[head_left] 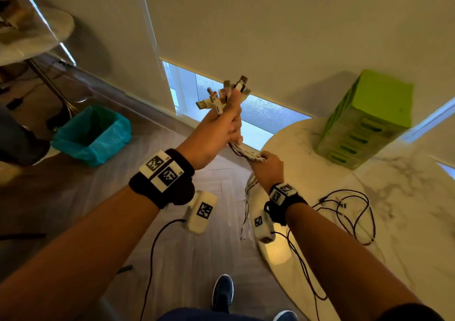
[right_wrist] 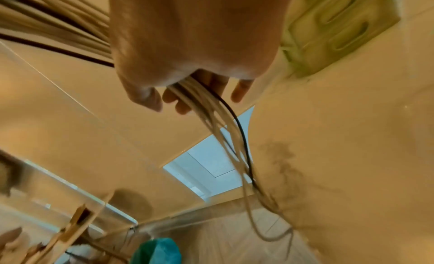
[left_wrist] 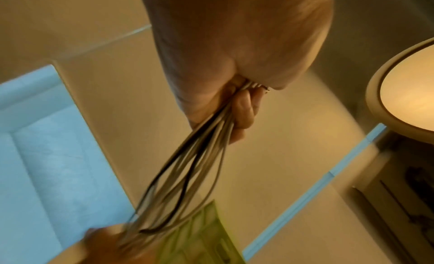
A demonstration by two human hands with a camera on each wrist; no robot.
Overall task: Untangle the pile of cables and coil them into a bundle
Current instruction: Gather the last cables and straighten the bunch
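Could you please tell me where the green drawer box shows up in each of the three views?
Head: green drawer box stands upper right, on the marble table.
Left wrist: bottom centre, blurred, behind the cables.
Right wrist: top right corner.
Shared landmark: the cables run between both hands in every view.

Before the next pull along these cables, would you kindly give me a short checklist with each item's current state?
1. left hand grips the bunch of cables just below the plugs: ok.
2. right hand closed round the bunch lower down: ok.
3. Plug ends gathered together above the fist: ok.
4. Stretch between the hands free of knots: cannot tell, blurred.
5. All cables collected: not ok, a dark cable lies loose on the marble table.
6. Tails hanging off the table edge untangled: cannot tell.
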